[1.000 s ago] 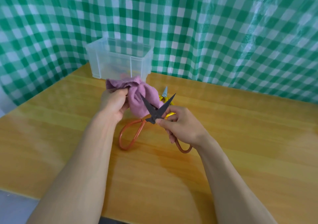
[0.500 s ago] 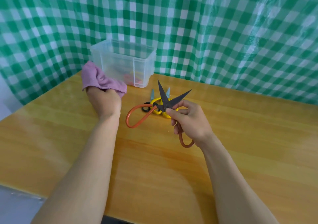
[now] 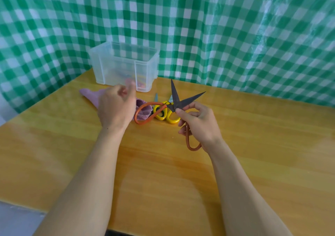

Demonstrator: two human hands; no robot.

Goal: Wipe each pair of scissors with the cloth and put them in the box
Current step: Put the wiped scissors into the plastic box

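Now: right grip [image 3: 197, 125] pinches orange scissors [image 3: 178, 99] at the pivot, blades splayed beyond it. Left grip [image 3: 116, 109] loose, empty, over cloth [image 3: 90, 95] on counter [image 3: 163, 181]; box [image 3: 125, 67] just beyond. Likely boxing next: close the blades first, then lower them in, clear of yellow pair [image 3: 161, 114].

Two pairs of scissors show at mid-frame: one orange pair [image 3: 175, 99] and one yellow pair [image 3: 173, 121]. One cloth [image 3: 90, 94] and one clear box [image 3: 125, 65] sit left of centre; what the box holds is too blurred to count. Two hands: left hand [image 3: 116, 109], right hand [image 3: 199, 125]. One tabletop [image 3: 253, 145].
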